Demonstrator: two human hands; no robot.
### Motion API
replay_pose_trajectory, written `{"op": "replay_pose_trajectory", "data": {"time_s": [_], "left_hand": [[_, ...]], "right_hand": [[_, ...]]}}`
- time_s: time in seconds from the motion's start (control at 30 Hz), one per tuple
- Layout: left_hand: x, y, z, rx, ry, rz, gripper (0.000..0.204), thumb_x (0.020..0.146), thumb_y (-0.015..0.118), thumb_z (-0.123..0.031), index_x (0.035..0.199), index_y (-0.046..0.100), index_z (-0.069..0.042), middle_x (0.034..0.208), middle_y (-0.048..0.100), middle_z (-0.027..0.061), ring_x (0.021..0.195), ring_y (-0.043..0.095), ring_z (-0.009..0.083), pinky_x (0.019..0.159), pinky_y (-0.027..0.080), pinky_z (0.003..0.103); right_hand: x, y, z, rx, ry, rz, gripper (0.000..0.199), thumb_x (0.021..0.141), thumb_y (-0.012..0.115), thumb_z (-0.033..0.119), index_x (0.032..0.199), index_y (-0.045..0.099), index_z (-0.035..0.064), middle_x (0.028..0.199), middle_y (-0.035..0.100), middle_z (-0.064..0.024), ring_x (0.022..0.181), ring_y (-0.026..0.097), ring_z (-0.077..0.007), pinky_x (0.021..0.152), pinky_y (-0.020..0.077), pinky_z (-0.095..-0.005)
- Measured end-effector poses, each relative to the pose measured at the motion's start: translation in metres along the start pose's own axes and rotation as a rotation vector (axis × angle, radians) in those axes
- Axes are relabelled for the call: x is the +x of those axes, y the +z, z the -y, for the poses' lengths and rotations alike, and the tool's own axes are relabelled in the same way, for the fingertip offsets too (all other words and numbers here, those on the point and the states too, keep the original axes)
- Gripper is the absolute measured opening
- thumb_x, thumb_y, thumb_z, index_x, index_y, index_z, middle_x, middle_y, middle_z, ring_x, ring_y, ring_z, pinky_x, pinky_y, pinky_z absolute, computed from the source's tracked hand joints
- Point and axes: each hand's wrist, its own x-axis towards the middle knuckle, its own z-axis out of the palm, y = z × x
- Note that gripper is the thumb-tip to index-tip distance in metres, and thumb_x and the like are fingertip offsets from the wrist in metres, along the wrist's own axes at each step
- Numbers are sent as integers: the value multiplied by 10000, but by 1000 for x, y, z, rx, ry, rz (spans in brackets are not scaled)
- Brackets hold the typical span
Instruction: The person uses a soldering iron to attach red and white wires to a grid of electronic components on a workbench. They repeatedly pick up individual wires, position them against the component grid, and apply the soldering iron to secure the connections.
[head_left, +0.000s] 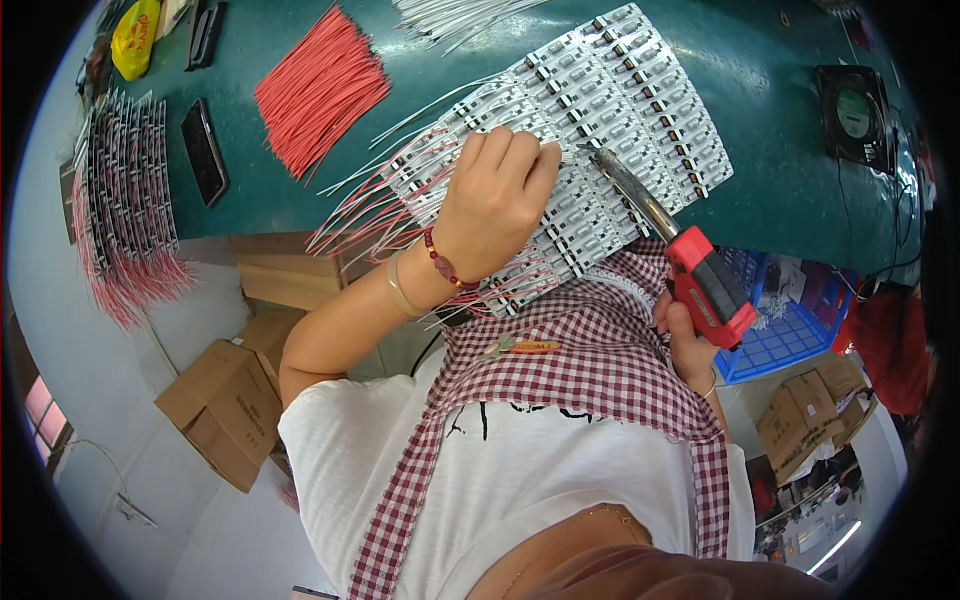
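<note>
A panel of small white circuit boards (660,110) lies tilted at the near edge of the green table, partly overhanging it. Red and white wires (375,205) trail from its left side. My left hand (495,205) rests over the middle of the panel, its fingers curled and closed; what they pinch, if anything, is hidden. In my right hand (688,345) is a red and black soldering gun (705,285), gripped by its handle. Its metal barrel points up and left, with the tip at the boards just right of my left fingers.
Bundles of red wires (322,90) and white wires (465,15) lie beyond the panel. On the left are a phone (205,152), a yellow bag (135,40) and another wired panel (125,180). A black fan-like device (855,118) sits right. Below are a blue crate (775,335) and cardboard boxes (225,410).
</note>
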Motion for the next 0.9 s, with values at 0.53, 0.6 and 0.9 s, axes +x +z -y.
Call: {"op": "replay_pose_trajectory", "data": {"time_s": [0.53, 0.6, 0.9], "left_hand": [[1, 1, -3, -26, 8, 2, 292, 735, 617, -28, 1020, 674, -1, 795, 491, 60, 735, 496, 216, 663, 389, 343], [1, 2, -3, -28, 7, 7, 291, 736, 615, -25, 1020, 674, 0, 797, 490, 61, 736, 496, 216, 665, 389, 344], [4, 2, -7, 21, -13, 35, 269, 751, 611, -29, 1012, 672, -3, 802, 496, 64, 748, 505, 223, 684, 397, 343]], "right_hand": [[-4, -2, -9, -73, -10, -27, 221, 915, 663, 89, 1119, 652, 5, 1004, 672, -78, 917, 630, -168, 802, 509, -319], [-3, -3, -10, -67, 6, 4, 228, 914, 660, 85, 1128, 650, 3, 1008, 673, -81, 923, 632, -170, 805, 510, -320], [-6, 0, -20, -173, -54, -67, 281, 930, 639, 149, 1156, 610, -16, 910, 635, -70, 815, 581, -146, 723, 468, -290]]}}
